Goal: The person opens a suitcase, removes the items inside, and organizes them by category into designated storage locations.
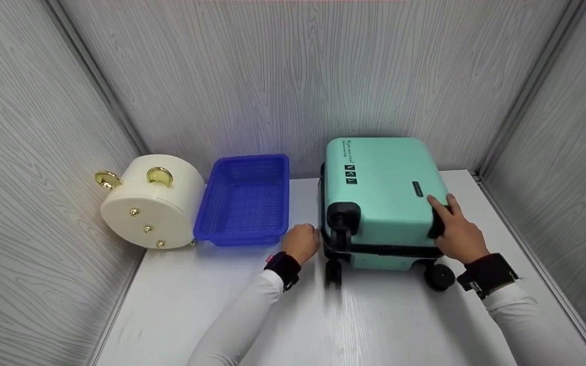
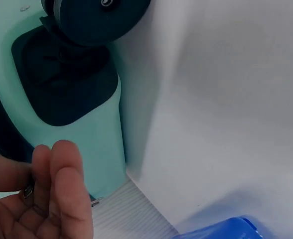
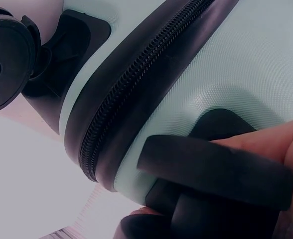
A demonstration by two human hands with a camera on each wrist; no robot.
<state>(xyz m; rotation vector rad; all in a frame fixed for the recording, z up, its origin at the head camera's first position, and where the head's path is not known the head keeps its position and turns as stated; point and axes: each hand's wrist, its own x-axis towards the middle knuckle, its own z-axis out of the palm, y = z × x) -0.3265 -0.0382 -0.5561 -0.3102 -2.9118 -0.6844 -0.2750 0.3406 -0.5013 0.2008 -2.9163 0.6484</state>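
Note:
A mint-green suitcase lies flat, its black wheels towards the near side. At its left side is my left hand, fingers curled in. In the left wrist view, a small metal zipper pull shows between the thumb and fingers of that hand. My right hand holds the suitcase's near right corner, with two fingers stretched over the top shell. Seen from the right wrist, it grips a black wheel there. A black zipper runs closed around the suitcase's edge in that view.
Left of the suitcase, a blue plastic basket stands against the back wall. Farther left, a cream round case with gold rings and studs lies on its side. Grey wood-grain walls enclose the white table at the back and sides.

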